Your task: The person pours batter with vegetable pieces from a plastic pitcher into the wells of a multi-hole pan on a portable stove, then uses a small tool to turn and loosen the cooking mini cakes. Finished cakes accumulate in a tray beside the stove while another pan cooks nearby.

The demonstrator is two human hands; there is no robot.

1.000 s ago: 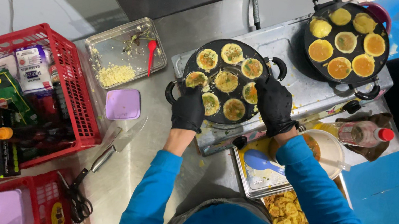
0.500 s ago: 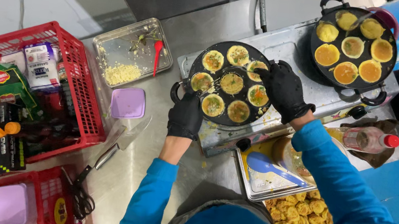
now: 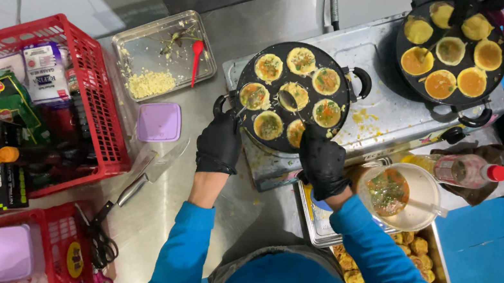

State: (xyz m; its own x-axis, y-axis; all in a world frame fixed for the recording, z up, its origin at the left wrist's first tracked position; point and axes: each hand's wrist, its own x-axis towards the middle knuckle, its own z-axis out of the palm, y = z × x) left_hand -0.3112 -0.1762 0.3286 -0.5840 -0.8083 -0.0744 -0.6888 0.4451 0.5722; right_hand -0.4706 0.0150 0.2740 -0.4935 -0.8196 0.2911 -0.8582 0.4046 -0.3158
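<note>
A steel counter (image 3: 203,213) carries a metal stove (image 3: 385,114) beside a red plastic crate (image 3: 93,88). The round black dimpled pan (image 3: 294,95) of small batter cakes sits on the stove. The left gloved hand (image 3: 219,144) is closed on its near handle; the right gloved hand (image 3: 324,161) seems curled around a thin skewer, hard to make out, at the pan's near rim.

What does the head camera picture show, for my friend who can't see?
Two black-gloved hands, left and right, work at a round black dimpled pan of small egg cakes on a metal stove. A bowl of batter sits nearby.
</note>
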